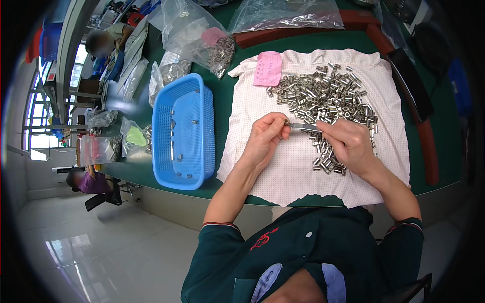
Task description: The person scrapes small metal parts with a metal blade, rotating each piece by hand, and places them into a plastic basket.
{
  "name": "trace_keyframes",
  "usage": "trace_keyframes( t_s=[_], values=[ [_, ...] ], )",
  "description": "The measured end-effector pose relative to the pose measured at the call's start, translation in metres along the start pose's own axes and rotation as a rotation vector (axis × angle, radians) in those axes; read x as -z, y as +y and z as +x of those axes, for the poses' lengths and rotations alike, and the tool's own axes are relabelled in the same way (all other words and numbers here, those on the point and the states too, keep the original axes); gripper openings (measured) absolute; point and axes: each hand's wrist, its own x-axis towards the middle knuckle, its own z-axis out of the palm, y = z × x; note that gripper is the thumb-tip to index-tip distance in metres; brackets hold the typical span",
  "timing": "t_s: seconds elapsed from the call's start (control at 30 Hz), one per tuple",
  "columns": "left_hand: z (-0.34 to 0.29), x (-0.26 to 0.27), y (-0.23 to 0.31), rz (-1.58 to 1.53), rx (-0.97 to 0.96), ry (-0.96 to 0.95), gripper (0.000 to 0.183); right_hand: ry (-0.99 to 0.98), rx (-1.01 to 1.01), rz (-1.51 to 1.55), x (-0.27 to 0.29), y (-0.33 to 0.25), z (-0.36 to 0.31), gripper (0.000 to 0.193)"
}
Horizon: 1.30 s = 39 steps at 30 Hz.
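My left hand (264, 136) pinches a small metal sleeve (287, 122) between thumb and fingertips; most of it is hidden. From the other side my right hand (349, 144) grips a slim metal hand tool (306, 128) like a narrow knife, its tip at the sleeve. Whether it has one blade or two prongs I cannot tell. Just beyond and beneath my hands spreads a heap of short shiny metal sleeves (323, 98). They lie loose on a pale dotted cloth (242, 169), with a pink paper slip (268, 68) at its far left.
A blue plastic basket (208, 151) holding several sleeves stands left of the cloth. Clear bags of metal parts (220, 55) lie beyond it. A red-brown bar frame (429, 151) borders the cloth's far and right sides. Two other people sit away to the left.
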Motion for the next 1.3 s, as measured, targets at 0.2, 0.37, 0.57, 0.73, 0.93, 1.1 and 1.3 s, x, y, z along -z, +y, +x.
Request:
trace_keyframes(
  t_s=[0.2, 0.37, 0.57, 0.73, 0.93, 1.1, 1.3],
  values=[
    [0.0005, 0.0013, -0.0018, 0.000, 0.039, -0.020, 0.021, 0.033, 0.206, -0.279, 0.0030, 0.0020, 0.0030, 0.027],
    [0.0024, -0.0011, 0.0025, -0.138, 0.121, -0.127, 0.029, 0.137, 0.208, -0.197, 0.0035, 0.0024, 0.0059, 0.031],
    [0.0032, -0.0016, 0.0032, -0.203, 0.159, -0.171, 0.038, 0.071, 0.142, -0.161, 0.0002, 0.0041, 0.0019, 0.031],
    [0.0029, -0.0031, 0.0029, -0.362, 0.228, -0.172, 0.039, 0.062, 0.125, -0.155, 0.0010, 0.0014, 0.0033, 0.029],
    [0.0034, -0.0006, 0.0008, -0.526, 0.288, -0.241, 0.040, 0.060, 0.113, -0.151, 0.0007, 0.0014, 0.0041, 0.027],
    [0.0034, -0.0037, 0.0026, -0.522, 0.286, -0.233, 0.040, 0.049, 0.112, -0.147, 0.0020, 0.0004, 0.0045, 0.027],
    [0.0030, -0.0055, 0.0022, -0.428, 0.258, -0.174, 0.041, 0.031, 0.098, -0.143, 0.0020, -0.0014, 0.0045, 0.026]
  ],
)
